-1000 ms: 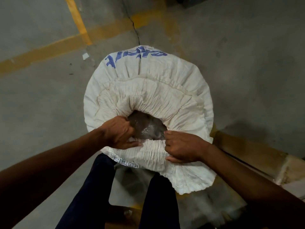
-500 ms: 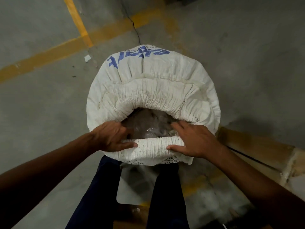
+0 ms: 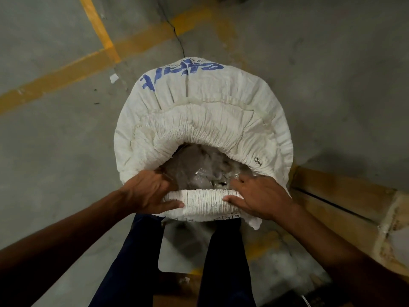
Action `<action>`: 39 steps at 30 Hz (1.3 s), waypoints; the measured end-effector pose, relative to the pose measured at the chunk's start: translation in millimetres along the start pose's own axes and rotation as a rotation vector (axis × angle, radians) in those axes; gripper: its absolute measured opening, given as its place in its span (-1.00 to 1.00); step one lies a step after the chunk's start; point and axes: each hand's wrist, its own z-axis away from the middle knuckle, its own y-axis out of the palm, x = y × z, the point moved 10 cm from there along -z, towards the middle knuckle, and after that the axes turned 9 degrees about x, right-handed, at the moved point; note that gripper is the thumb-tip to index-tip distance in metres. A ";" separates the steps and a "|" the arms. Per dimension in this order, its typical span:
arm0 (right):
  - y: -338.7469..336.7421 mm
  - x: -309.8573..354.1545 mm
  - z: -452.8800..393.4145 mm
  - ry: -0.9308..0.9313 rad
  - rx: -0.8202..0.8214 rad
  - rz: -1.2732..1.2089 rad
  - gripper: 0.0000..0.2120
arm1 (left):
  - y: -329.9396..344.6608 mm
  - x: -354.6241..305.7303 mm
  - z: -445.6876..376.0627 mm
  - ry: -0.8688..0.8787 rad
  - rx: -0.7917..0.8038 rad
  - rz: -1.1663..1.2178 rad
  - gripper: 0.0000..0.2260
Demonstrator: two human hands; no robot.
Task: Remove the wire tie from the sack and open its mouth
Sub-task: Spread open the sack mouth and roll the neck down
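A white woven sack (image 3: 199,111) with blue lettering stands upright on the floor in front of me. Its top is rolled down into a thick pleated rim (image 3: 205,200), and the mouth gapes wide. Inside lies a clear plastic liner (image 3: 199,169) over grey material. My left hand (image 3: 150,191) grips the near-left part of the rolled rim, fingers inside, thumb outside. My right hand (image 3: 259,196) presses on the near-right part of the rim, fingers spread over it and thumb on its outer face. No wire tie is visible.
The sack stands on a grey concrete floor with yellow painted lines (image 3: 97,25) and a crack (image 3: 177,36). A wooden pallet edge (image 3: 345,200) lies to the right. My dark trouser legs (image 3: 137,258) are just below the sack. A small white scrap (image 3: 114,78) lies at left.
The sack's mouth has widened a lot as both hands rolled the near rim down and moved apart. My right hand went from a fist on the cloth to a flatter, spread hold.
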 end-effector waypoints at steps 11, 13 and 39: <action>-39.4 -44.7 -6.7 0.437 -0.310 -0.441 -0.36 | -43.8 59.1 -36.9 -0.407 -0.130 0.477 -0.08; -42.3 -53.4 -11.7 0.453 -0.316 -0.427 -0.28 | -57.1 67.6 -35.3 -0.461 -0.193 0.462 -0.05; -110.0 -115.5 -37.6 0.558 -0.835 -0.884 -0.50 | -122.6 102.7 -73.4 -0.439 -0.529 0.629 -0.58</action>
